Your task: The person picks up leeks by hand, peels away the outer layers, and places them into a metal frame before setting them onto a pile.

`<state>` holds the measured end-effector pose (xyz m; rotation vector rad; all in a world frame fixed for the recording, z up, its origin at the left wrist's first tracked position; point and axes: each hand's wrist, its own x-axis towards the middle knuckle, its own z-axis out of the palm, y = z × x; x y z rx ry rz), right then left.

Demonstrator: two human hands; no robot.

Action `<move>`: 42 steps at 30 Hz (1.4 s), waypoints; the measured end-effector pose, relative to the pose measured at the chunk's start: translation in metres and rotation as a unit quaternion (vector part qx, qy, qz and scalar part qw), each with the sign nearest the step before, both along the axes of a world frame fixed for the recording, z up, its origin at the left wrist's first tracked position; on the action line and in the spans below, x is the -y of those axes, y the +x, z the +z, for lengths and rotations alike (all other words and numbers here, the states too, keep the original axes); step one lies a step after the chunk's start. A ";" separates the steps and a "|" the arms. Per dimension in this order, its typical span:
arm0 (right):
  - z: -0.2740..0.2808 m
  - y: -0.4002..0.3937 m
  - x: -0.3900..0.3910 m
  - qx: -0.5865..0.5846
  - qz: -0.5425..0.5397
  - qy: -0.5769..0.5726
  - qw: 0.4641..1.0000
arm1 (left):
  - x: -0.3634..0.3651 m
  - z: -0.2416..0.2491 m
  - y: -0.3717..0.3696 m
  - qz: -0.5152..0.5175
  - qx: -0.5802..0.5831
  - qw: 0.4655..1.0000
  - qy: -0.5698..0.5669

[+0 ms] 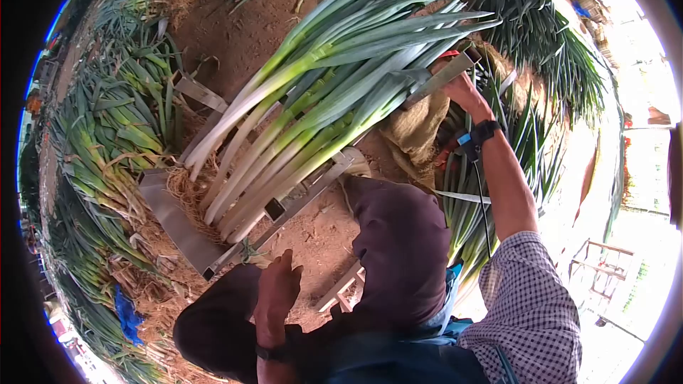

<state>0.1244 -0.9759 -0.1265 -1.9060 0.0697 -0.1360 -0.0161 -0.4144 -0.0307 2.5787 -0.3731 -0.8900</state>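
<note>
A big bunch of leeks [306,107] lies slantwise in a metal frame [267,231], its white stems and roots against the plate [174,224] at the lower left. At the frame's upper right end is my right hand [459,89], its fingers mostly hidden behind a metal bar [445,75]. A small red thing [450,53] shows just above that hand, and I cannot tell whether my fingers hold it. My left hand [279,288] is raised over my lap, below the frame, empty, with fingers stretched and the thumb apart.
More leeks [114,121] are heaped along the left, and another pile [541,43] lies at the upper right. Burlap sacking [416,135] hangs beside the frame. A blue scrap [128,316] lies at lower left. My knees [402,235] are close below the frame.
</note>
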 end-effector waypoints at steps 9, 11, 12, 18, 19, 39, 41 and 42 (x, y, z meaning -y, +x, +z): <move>0.074 0.057 0.009 -0.159 -0.045 -0.074 0.984 | 0.002 -0.025 0.015 -0.025 -0.017 1.000 -0.008; 0.078 0.056 0.011 -0.090 -0.012 -0.091 0.992 | 0.004 -0.024 0.018 -0.026 -0.028 0.999 0.005; 0.064 0.043 0.021 -0.052 -0.047 -0.125 0.990 | 0.004 -0.025 0.018 -0.024 -0.027 0.999 0.001; -0.026 -0.060 0.007 -0.097 -0.073 -0.054 0.991 | 0.002 -0.045 0.012 -0.029 -0.047 0.998 -0.006; -0.032 -0.057 -0.012 -0.088 -0.088 -0.036 0.992 | 0.004 -0.049 0.011 -0.035 -0.053 0.998 -0.012; 0.137 -0.020 -0.029 0.129 -0.252 -0.366 0.887 | -0.002 -0.032 -0.019 -0.029 -0.008 0.997 -0.064; 0.169 0.002 0.010 0.216 -0.100 -0.620 0.748 | -0.005 -0.032 -0.022 -0.017 -0.015 0.998 -0.063; 0.193 0.015 0.013 0.199 -0.067 -0.685 0.698 | -0.007 -0.033 -0.024 -0.014 -0.018 0.998 -0.059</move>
